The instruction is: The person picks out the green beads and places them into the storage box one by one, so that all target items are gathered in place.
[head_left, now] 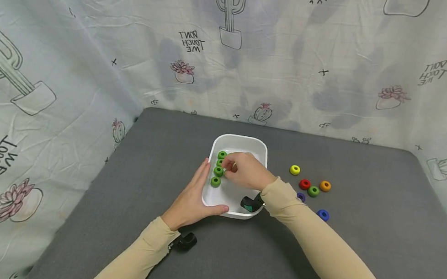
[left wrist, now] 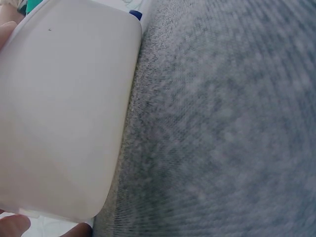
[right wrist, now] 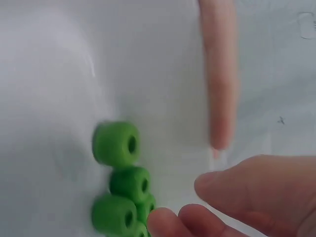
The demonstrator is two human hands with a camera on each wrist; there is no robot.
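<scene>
My left hand (head_left: 192, 204) lies along the left side of a white tray (head_left: 241, 140), its fingers straight against the wall and the thumb stretched over the front rim. My right hand (head_left: 248, 169) reaches into the tray from the right. Its thumb and fingertips are apart beside several green beads (right wrist: 116, 144), with nothing seen between them. These beads are round with a hole and stand in a line down the tray's left half; the nearest green bead (head_left: 215, 182) is plainly visible. The left wrist view shows the outer wall of the tray (left wrist: 69, 108).
Right of the tray lie loose beads: yellow (head_left: 295, 170), red (head_left: 304, 184), green (head_left: 313, 191), orange (head_left: 325, 186), purple (head_left: 301, 197) and blue (head_left: 323, 215). All rest on a grey cloth-covered table (head_left: 155, 159). A printed curtain (head_left: 282, 63) hangs behind.
</scene>
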